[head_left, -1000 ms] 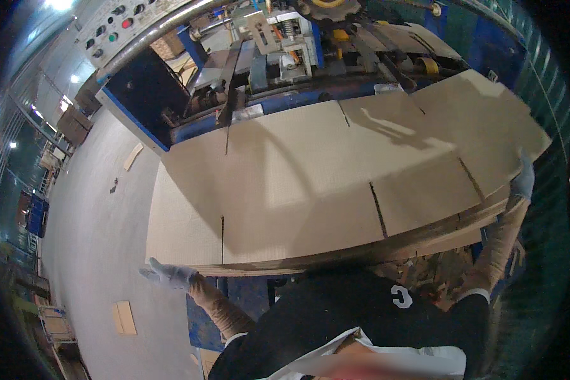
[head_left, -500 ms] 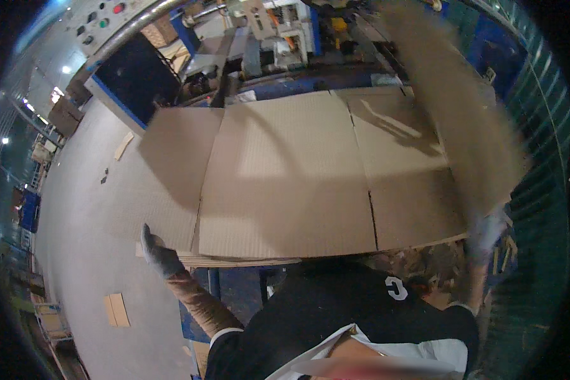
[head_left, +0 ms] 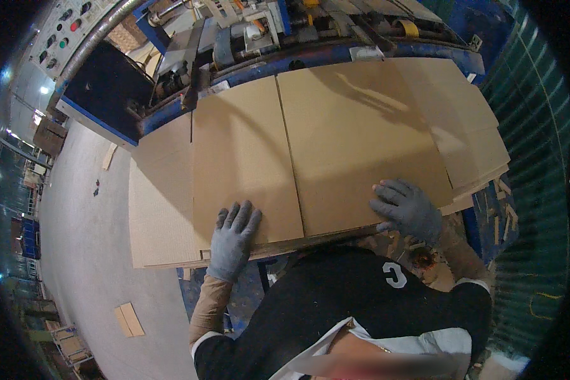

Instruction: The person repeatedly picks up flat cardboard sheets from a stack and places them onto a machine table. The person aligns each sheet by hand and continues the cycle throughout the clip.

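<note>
A brown cardboard sheet (head_left: 354,133), creased and slotted, lies flat on a stack of similar cardboard sheets (head_left: 161,218). Over its near left edge rests my gloved left hand (head_left: 232,237), palm down with the fingers stretched out. My gloved right hand (head_left: 408,209) lies near the front right part of the sheet, its fingers spread and slightly bent. Neither hand grips anything. The far edge of the cardboard reaches up to the blue frame of a machine.
The machine (head_left: 253,38) with rollers and metal bars stands at the far side. A control panel (head_left: 60,41) with coloured buttons is at the upper left. Cardboard scraps (head_left: 130,320) lie on the grey floor. A green corrugated wall (head_left: 535,183) runs along the right.
The raised cardboard on the right has come down, and a sheet now lies flat over the stack. My left hand moved right onto it; my right hand moved left and let go.
</note>
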The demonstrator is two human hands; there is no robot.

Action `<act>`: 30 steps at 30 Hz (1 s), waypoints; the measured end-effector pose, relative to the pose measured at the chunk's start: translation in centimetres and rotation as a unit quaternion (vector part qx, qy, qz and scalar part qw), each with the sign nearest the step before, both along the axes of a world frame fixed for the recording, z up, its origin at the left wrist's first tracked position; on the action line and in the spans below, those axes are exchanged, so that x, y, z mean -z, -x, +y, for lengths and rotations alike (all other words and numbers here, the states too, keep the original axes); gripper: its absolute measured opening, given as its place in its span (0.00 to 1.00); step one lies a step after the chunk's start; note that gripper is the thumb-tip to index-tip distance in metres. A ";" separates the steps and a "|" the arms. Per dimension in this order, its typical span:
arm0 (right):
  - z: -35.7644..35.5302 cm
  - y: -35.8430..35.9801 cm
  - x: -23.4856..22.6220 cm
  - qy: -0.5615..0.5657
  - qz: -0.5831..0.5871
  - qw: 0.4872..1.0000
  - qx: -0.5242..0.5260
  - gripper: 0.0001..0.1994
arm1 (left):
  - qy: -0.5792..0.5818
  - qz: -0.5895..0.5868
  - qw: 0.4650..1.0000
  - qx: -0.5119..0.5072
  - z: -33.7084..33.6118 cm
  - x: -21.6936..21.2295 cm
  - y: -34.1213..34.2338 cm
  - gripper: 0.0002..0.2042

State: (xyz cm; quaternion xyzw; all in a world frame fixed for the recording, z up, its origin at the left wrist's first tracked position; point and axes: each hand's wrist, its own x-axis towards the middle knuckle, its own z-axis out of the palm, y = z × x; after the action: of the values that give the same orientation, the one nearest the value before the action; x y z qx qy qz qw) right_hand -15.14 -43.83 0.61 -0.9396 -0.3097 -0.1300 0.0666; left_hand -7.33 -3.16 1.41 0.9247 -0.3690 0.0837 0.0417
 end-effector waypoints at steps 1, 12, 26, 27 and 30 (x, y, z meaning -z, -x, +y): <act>-0.3 -0.3 0.0 0.005 0.004 1.000 -0.008 0.28 | -0.003 -0.004 1.000 0.006 0.3 0.2 -0.3 0.24; -6.7 -10.3 -0.4 0.020 -0.013 0.989 0.148 0.43 | 0.131 -0.085 0.986 0.064 0.9 1.4 -11.2 0.32; -9.1 -16.2 3.0 -0.092 -0.101 0.934 0.329 0.29 | 0.298 -0.181 0.915 -0.202 -0.3 2.6 -17.6 0.35; -10.5 -13.5 2.8 -0.079 -0.161 0.921 0.347 0.29 | 0.367 -0.155 0.882 -0.254 2.1 3.5 -15.5 0.36; -12.9 -3.9 3.6 -0.211 -0.268 0.773 0.535 0.30 | 0.417 -0.124 0.698 -0.569 11.5 6.5 -7.2 0.38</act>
State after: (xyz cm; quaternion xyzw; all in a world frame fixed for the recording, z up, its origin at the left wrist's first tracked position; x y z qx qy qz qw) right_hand -11.24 -56.75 -3.02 -0.8432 0.2724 -0.4530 0.0978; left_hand -0.17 8.37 -5.09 0.8277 0.2980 0.3507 0.3212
